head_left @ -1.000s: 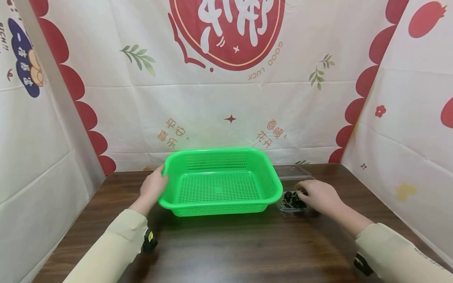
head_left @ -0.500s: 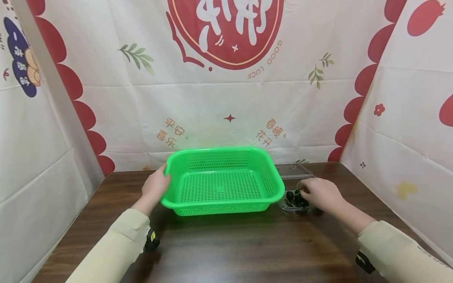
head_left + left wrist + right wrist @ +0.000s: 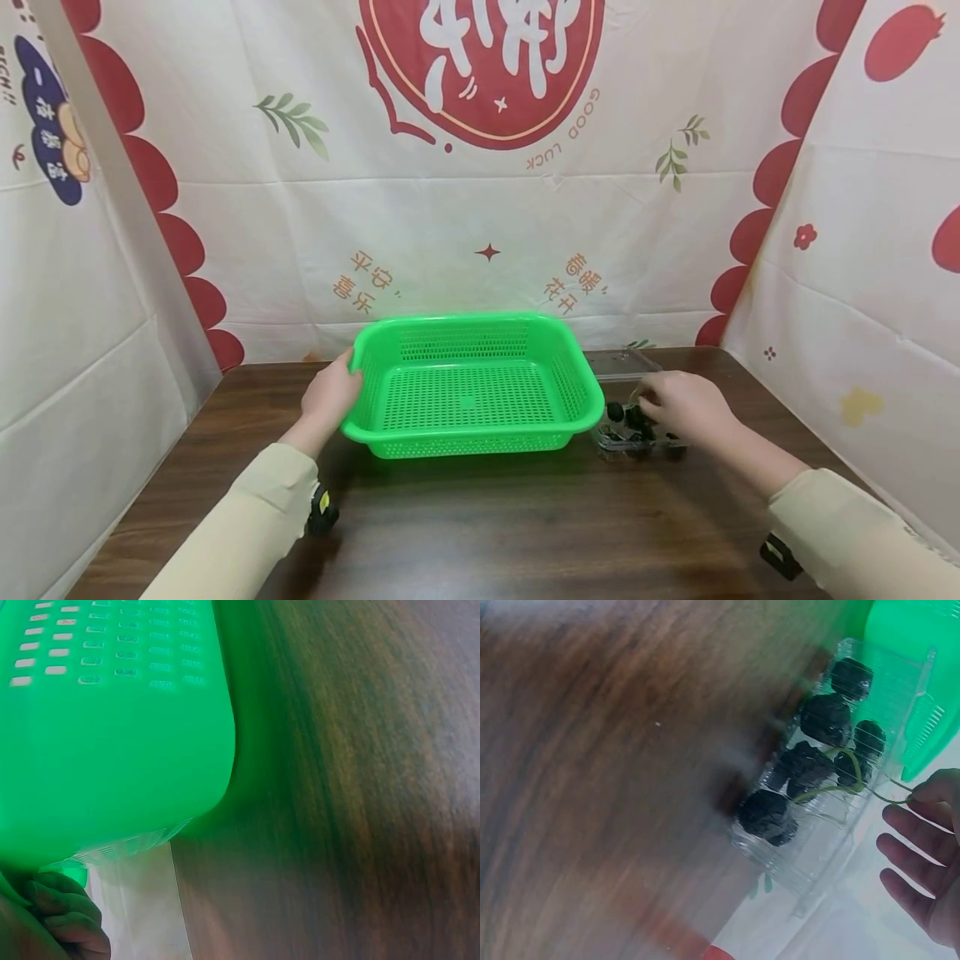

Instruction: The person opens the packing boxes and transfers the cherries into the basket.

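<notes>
In the head view my left hand (image 3: 330, 402) grips the left rim of a green plastic basket (image 3: 472, 433) with perforated sides and floor. The basket holds nothing. To its right, a clear plastic box (image 3: 832, 847) holds several dark, round fruits (image 3: 826, 720) with thin green stems; their exact kind is not clear. Over the box, my right hand (image 3: 684, 406) pinches a thin stem (image 3: 889, 799) between thumb and forefinger, the other fingers apart from it. That stem runs down among the fruits. In the left wrist view, curled fingers (image 3: 67, 911) show below the basket's rim.
Behind the box lies its clear lid (image 3: 622, 363), close to the back cloth (image 3: 450, 208). A brown wood-grain table (image 3: 487, 525) lies under everything, with printed cloth walls at the back and both sides.
My right hand has shifted slightly up and to the right with the stem, and the dark fruits in the box look more spread out. My left hand stays on the basket's rim.
</notes>
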Motion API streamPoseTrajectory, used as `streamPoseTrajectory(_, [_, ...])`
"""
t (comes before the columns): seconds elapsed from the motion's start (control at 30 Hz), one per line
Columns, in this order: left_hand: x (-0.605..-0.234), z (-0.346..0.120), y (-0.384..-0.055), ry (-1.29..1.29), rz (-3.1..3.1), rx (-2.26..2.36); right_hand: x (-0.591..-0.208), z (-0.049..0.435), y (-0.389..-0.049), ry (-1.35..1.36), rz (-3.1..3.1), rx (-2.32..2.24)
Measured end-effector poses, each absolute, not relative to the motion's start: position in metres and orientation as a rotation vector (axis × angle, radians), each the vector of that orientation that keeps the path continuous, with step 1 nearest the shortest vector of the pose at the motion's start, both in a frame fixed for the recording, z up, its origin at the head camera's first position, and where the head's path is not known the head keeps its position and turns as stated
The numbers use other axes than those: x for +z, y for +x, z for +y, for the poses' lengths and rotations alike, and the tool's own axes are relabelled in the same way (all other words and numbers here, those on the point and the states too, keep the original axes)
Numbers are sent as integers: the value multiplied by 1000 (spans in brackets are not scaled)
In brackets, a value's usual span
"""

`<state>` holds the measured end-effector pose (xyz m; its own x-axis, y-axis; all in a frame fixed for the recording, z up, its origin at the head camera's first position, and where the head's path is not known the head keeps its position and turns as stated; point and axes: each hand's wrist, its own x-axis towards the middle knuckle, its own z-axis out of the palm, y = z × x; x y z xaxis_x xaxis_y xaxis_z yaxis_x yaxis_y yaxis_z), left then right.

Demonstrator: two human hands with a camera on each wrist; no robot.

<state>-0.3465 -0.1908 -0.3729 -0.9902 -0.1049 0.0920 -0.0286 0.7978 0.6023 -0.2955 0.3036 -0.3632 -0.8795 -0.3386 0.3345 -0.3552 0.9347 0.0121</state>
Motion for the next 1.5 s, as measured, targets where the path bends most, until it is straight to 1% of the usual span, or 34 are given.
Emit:
streamPoseTrajectory(0.83, [-376,-191,-348,135,-2872,-956,-317,297,-302,548,-2635,-18])
streamPoseTrajectory(1.2, [-376,-191,-348,130,-2870,-966,-298,275,-307,586,-2562,-58])
streamPoseTrajectory(1.5, [-376,-190,-351,103,-2860,-936,-293,261,-317,628,-2561,-50])
